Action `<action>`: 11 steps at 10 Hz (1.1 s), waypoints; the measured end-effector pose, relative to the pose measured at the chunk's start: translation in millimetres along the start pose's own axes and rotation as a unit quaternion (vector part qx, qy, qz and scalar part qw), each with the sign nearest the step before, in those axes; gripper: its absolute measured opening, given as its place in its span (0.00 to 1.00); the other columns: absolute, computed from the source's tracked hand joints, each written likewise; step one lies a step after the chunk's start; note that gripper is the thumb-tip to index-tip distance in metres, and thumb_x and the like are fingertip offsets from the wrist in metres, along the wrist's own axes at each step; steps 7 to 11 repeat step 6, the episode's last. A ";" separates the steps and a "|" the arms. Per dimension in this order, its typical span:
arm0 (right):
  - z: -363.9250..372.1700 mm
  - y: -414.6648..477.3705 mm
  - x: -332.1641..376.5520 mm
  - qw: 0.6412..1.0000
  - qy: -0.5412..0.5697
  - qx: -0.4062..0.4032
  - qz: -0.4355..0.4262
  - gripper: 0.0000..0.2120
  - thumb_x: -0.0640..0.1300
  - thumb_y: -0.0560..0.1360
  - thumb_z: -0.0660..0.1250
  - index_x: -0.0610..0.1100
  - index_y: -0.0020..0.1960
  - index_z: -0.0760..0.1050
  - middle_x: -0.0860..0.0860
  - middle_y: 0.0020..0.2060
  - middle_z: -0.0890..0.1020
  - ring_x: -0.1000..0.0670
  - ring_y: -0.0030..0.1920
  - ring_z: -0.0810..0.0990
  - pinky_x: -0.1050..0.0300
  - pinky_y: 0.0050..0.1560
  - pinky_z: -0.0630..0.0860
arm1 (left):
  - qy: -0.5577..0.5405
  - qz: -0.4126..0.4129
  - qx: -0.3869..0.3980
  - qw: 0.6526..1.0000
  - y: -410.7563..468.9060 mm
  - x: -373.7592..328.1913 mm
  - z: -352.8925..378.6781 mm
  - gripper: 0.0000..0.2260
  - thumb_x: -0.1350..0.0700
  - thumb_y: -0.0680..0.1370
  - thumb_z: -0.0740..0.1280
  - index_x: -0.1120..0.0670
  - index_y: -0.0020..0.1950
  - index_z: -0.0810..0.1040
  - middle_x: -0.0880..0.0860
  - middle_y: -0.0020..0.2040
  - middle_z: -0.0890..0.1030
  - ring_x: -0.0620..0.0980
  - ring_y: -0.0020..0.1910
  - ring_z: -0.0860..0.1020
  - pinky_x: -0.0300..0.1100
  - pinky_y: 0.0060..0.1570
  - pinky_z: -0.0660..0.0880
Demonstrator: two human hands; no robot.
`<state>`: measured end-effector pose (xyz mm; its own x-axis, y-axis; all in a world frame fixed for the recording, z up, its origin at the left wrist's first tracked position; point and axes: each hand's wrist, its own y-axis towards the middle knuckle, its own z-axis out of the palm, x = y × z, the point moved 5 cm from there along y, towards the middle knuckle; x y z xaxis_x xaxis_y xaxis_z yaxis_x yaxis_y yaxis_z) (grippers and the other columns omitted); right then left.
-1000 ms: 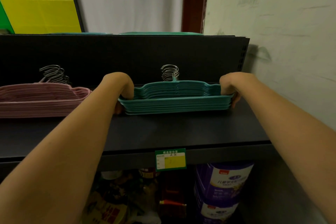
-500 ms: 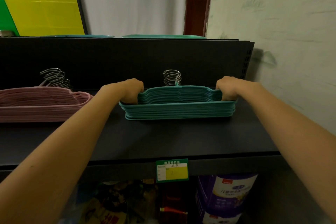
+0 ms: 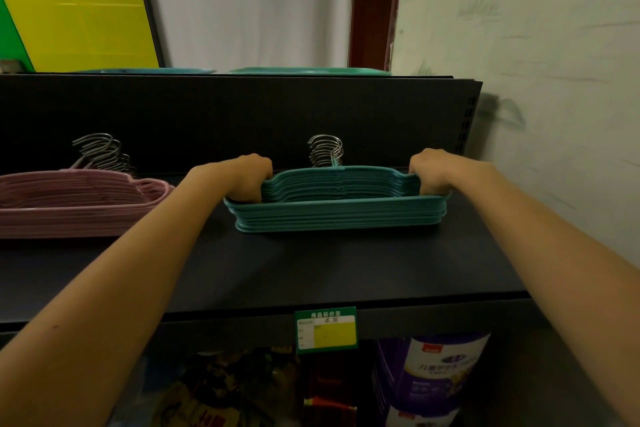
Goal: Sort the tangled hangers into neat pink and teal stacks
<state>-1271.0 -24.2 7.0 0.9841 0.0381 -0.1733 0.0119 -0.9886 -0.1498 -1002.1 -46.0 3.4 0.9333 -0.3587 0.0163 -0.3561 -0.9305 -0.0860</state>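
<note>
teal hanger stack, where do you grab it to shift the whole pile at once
By its two ends, one hand from each side, as the left hand and right hand do now. The teal stack lies long and flat on the shelf, so end grips hold every layer together.

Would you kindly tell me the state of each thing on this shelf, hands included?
teal hanger stack: flat on the shelf, neatly aligned, gripped at both ends.
pink hanger stack: flat on the shelf, untouched, hooks fanned out.
left hand: curled round the teal hanger stack's left end.
right hand: curled round its right end.
</note>
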 end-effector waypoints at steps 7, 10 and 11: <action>-8.3 -16.0 -1.4 0.995 0.096 0.002 0.005 0.22 0.53 0.72 0.69 0.47 0.64 0.74 0.48 0.55 0.78 0.48 0.51 0.77 0.52 0.52 0.77 | -0.139 0.032 0.016 0.990 -29.3 13.2 -8.6 0.16 0.49 0.73 0.68 0.55 0.57 0.79 0.50 0.49 0.80 0.46 0.47 0.78 0.41 0.51 0.74; -8.3 -16.0 -1.4 0.995 0.096 0.002 0.005 0.22 0.53 0.72 0.69 0.47 0.64 0.74 0.48 0.55 0.78 0.48 0.51 0.77 0.52 0.52 0.77 | -0.139 0.032 0.016 0.990 -29.3 13.2 -8.6 0.16 0.49 0.73 0.68 0.55 0.57 0.79 0.50 0.49 0.80 0.46 0.47 0.78 0.41 0.51 0.74; -8.3 -16.0 -1.4 0.995 0.096 0.002 0.005 0.22 0.53 0.72 0.69 0.47 0.64 0.74 0.48 0.55 0.78 0.48 0.51 0.77 0.52 0.52 0.77 | -0.139 0.032 0.016 0.990 -29.3 13.2 -8.6 0.16 0.49 0.73 0.68 0.55 0.57 0.79 0.50 0.49 0.80 0.46 0.47 0.78 0.41 0.51 0.74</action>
